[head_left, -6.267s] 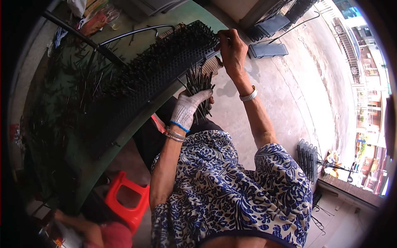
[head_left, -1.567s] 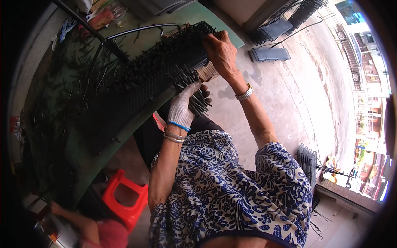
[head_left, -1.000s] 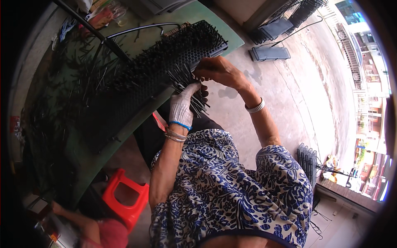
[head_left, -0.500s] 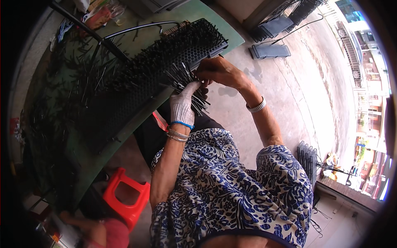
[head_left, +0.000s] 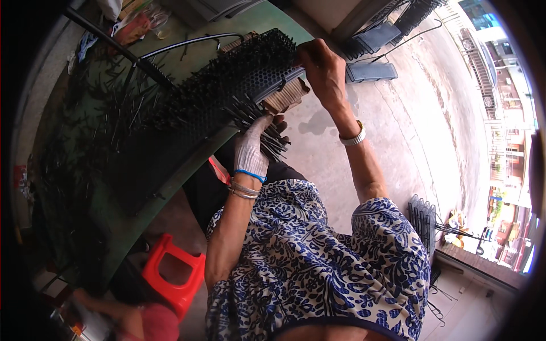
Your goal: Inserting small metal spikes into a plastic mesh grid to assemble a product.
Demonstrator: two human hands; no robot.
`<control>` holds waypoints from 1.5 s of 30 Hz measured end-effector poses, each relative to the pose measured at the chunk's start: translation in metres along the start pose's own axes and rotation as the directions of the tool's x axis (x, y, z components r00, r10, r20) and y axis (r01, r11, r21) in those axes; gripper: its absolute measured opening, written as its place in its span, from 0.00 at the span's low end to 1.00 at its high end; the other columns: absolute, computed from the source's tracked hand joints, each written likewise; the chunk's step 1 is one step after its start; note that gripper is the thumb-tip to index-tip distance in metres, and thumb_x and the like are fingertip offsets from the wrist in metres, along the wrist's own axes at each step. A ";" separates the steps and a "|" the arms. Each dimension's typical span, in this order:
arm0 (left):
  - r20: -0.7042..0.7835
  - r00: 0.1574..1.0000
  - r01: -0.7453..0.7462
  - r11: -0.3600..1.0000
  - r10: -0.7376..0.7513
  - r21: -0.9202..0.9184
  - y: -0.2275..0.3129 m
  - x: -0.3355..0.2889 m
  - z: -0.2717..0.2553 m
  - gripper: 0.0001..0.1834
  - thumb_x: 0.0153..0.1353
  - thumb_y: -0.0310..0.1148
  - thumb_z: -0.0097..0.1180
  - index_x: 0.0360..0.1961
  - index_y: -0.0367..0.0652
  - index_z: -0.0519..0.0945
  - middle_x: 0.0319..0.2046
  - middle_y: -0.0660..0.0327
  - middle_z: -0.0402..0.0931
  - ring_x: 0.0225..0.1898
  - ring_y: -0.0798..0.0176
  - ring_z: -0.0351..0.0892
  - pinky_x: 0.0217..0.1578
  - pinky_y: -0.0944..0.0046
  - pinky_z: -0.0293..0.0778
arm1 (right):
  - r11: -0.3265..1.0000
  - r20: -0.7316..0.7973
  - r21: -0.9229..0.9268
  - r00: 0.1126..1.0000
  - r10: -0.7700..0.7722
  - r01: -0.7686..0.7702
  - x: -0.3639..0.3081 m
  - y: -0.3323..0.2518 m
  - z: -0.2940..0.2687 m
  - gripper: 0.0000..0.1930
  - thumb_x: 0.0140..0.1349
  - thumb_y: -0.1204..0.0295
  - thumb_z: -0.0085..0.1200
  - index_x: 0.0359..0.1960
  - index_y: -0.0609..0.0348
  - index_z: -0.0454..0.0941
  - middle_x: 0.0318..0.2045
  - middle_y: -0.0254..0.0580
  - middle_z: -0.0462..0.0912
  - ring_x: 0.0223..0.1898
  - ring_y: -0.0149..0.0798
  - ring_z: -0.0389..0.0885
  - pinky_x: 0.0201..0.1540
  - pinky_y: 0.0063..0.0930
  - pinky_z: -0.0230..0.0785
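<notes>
My left hand (head_left: 252, 146), in a white knit glove with a blue cuff, is closed around a bundle of thin black sticks (head_left: 275, 145) that fan out on both sides of it. Beyond it, a long black panel (head_left: 259, 80) full of small holes lies tilted along the table edge. Many short black sticks (head_left: 250, 50) stand packed in its far rows, while the nearer rows show bare holes. My bare right hand (head_left: 325, 71) is at the panel's far right end, fingers pinched together. Whatever is in the pinch is hidden.
Loose black sticks litter the green table (head_left: 284, 20), with a bent metal tube (head_left: 182, 42) across it. Ridged brown cardboard (head_left: 286, 96) sticks out under the panel. A red plastic stool (head_left: 173, 273) and another person's sleeve (head_left: 159, 322) are at lower left. Black racks (head_left: 372, 71) lie on the floor.
My right hand has moved away from the bundle, up to the panel's far right end, uncovering the cardboard. My left hand has stayed nearly in place with the sticks.
</notes>
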State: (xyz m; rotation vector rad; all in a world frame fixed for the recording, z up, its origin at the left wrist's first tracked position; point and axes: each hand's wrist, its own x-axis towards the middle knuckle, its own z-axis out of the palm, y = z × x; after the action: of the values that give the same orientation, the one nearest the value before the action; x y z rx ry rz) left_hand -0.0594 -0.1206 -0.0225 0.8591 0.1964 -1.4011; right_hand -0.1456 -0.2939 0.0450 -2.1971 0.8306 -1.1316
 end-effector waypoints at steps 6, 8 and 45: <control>0.040 0.999 0.007 0.998 -0.005 -0.056 -0.002 -0.001 0.001 0.08 0.63 0.33 0.56 0.41 0.44 0.79 0.36 0.56 0.81 0.39 0.55 0.82 0.38 0.47 0.81 | 0.997 -0.047 -0.074 0.998 -0.034 0.030 -0.002 0.019 0.019 0.04 0.63 0.76 0.54 0.35 0.64 0.76 0.26 0.43 0.84 0.30 0.31 0.84 0.33 0.22 0.74; 0.045 0.999 0.000 0.998 0.003 -0.062 -0.001 -0.002 0.001 0.08 0.62 0.33 0.57 0.40 0.43 0.79 0.35 0.56 0.81 0.38 0.55 0.82 0.37 0.47 0.81 | 0.997 -0.043 -0.080 0.999 -0.022 0.019 -0.004 0.020 0.021 0.04 0.62 0.76 0.54 0.35 0.64 0.76 0.26 0.43 0.84 0.29 0.32 0.85 0.33 0.23 0.74; -0.098 0.983 -0.137 0.979 0.152 0.151 0.004 -0.020 0.017 0.09 0.55 0.29 0.63 0.37 0.36 0.82 0.26 0.57 0.82 0.23 0.64 0.81 0.22 0.65 0.78 | 0.894 0.688 0.164 0.698 0.199 -0.417 -0.037 -0.023 0.001 0.09 0.64 0.69 0.56 0.35 0.64 0.79 0.27 0.34 0.81 0.32 0.26 0.80 0.35 0.23 0.73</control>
State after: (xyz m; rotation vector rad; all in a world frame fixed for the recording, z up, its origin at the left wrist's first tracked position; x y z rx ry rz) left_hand -0.0660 -0.1162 0.0029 1.0498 0.1148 -1.2440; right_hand -0.1554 -0.2514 0.0408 -1.8775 0.6156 -0.2341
